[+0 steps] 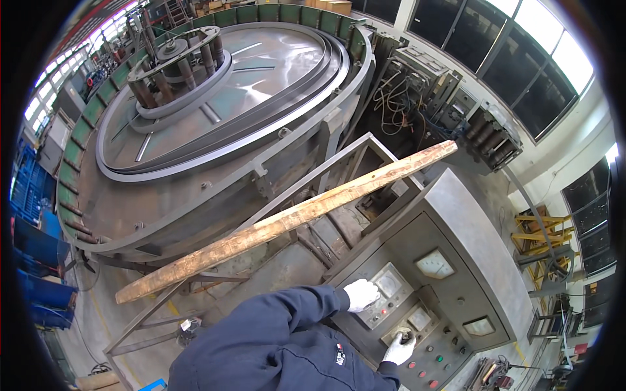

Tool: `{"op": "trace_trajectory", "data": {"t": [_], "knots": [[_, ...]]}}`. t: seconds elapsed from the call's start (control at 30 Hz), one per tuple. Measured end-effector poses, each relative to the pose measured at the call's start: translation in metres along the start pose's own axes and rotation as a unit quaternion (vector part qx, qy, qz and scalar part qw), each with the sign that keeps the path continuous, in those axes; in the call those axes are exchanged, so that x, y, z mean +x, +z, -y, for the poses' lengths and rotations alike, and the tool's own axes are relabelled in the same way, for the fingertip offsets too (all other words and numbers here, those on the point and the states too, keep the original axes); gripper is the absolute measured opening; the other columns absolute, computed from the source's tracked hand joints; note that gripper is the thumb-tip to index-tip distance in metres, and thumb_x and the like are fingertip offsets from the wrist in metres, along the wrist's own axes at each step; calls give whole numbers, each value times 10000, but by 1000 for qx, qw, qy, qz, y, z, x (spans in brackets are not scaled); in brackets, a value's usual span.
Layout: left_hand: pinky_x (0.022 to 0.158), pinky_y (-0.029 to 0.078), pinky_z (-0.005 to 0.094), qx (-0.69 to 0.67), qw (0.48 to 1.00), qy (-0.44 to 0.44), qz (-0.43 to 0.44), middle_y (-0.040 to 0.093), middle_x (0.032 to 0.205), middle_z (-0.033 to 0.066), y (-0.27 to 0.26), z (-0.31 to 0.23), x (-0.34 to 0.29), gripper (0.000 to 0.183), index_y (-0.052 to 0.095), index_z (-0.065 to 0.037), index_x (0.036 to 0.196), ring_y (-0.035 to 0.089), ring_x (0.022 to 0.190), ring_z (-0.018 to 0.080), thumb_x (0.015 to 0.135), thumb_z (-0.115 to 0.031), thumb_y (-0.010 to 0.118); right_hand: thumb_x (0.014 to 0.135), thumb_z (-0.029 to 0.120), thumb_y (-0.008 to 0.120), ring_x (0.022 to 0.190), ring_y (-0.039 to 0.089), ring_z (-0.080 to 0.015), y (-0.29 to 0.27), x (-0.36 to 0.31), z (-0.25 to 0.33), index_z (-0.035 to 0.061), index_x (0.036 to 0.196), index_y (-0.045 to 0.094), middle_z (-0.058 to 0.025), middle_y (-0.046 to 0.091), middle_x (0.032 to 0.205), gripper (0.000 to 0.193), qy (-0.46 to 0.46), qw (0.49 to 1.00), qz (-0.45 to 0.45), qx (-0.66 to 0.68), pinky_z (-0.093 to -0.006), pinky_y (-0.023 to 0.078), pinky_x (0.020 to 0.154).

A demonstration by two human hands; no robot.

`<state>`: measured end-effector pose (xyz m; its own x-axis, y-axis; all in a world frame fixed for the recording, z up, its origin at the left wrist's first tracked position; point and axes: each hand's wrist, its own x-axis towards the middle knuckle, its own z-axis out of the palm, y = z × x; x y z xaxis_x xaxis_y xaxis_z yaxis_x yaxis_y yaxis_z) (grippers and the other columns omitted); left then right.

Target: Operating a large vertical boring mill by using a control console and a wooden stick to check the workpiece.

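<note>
Both my hands wear white gloves and are at the grey control cabinet (450, 244). My left hand (360, 295) rests at the upper meter module (390, 283), its fingers bent together beside the small buttons; what the fingertips hold, if anything, is hidden. Lower and to the right, my right hand (399, 350) closes its fingers around a dark round knob (405, 336) under the second meter module (418, 318). Red, green and black push buttons (440, 359) line the panel's lower part. Two white-faced gauges (435, 264) are set in the cabinet's front.
A long wooden beam (287, 223) lies slantwise across the metal railing (306, 179) ahead of me. Beyond stands a large round machine with a metal turntable (274, 85) and green rim wall (68, 163). Hoses (394, 104) hang behind the cabinet; yellow metal stands (541, 228) are at right.
</note>
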<state>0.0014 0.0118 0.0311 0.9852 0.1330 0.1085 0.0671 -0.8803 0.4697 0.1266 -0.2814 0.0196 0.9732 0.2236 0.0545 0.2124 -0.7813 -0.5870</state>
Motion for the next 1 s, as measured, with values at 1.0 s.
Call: {"op": "trace_trajectory", "data": {"t": [1.0], "knots": [[788,565,468,-15,1000,6,8,702,958,130,-7,2,1,138,729,-94,993,713,916,320,961,-217,674,972,179,782,1133,738,-367,-8,-4,23,-58,1366,660,-247,760,1243,476,13,1000,8,5,-425,560,1031]]}}
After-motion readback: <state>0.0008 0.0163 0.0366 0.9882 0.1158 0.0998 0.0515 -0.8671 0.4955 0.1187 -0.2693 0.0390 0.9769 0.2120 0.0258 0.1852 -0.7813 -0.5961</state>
